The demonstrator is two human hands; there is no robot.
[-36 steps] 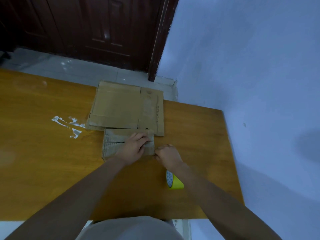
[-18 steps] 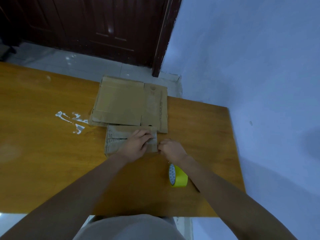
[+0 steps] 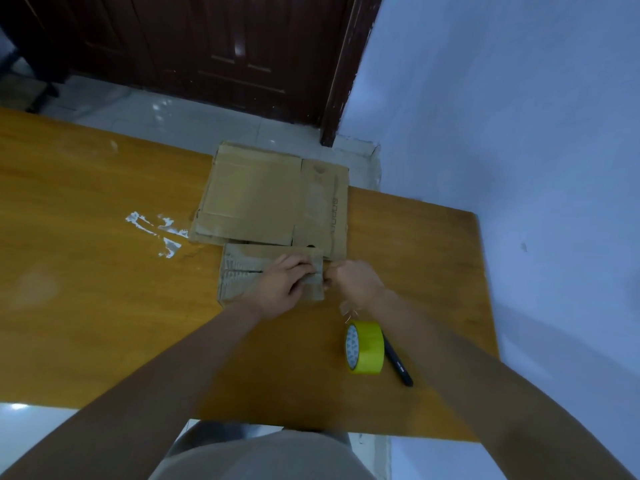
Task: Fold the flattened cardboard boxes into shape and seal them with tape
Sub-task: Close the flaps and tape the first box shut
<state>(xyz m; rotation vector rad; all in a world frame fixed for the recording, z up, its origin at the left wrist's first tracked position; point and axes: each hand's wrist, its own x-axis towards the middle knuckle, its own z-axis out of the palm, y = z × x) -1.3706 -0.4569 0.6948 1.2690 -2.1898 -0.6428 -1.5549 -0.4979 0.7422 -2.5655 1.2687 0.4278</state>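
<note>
A small folded cardboard box [image 3: 242, 271] lies at the middle of the wooden table [image 3: 86, 306]. My left hand [image 3: 282, 284] rests on its top with fingers pressing along the taped seam. My right hand [image 3: 355, 280] is curled at the box's right end and seems to pinch a thin clear strip of tape [image 3: 349, 310] that leads down to the yellow tape roll [image 3: 365, 347]. Its fingertips are hidden. Behind the box lies a stack of flattened cardboard boxes [image 3: 263, 199].
A black pen [image 3: 398, 363] lies just right of the tape roll. White residue marks [image 3: 156, 232] sit left of the flat stack. A blue wall [image 3: 519, 168] borders the table's right edge, and a dark wooden door [image 3: 225, 46] stands beyond the far edge.
Both hands stay at the small box in nearly the same pose. The view has shifted, so the tape roll sits clear of my right forearm and the black pen shows.
</note>
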